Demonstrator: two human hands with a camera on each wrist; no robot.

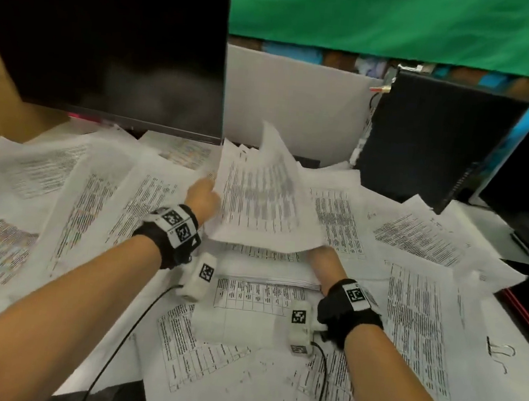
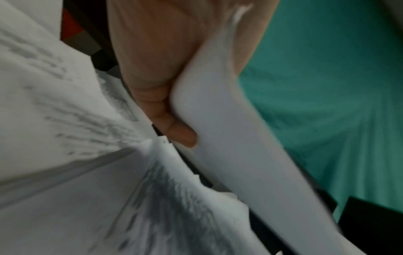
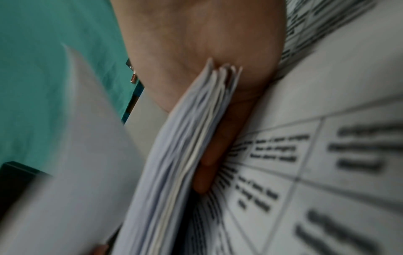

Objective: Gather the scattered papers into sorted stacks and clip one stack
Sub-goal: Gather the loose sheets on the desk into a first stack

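Two hands at work over paper-strewn tabletop (image 1: 495,381). Left hand (image 1: 203,197) pinches left edge of single printed white sheet (image 1: 263,197), raised and curling above thick stack of white printed papers (image 1: 268,271). Right hand (image 1: 325,262) grips stack's right edge, thumb on top, fingers (image 3: 220,155) underneath. Many loose printed white pages (image 1: 422,236) scattered flat all around stack. Small wire binder clip (image 1: 500,351) lies on pages, right of right forearm. Dark monitor (image 1: 110,43) stands behind.

both forearms outstretched; left hand (image 1: 203,197) fingers (image 2: 181,132) pinching; right hand (image 1: 326,265) fingers (image 3: 209,165) clasping
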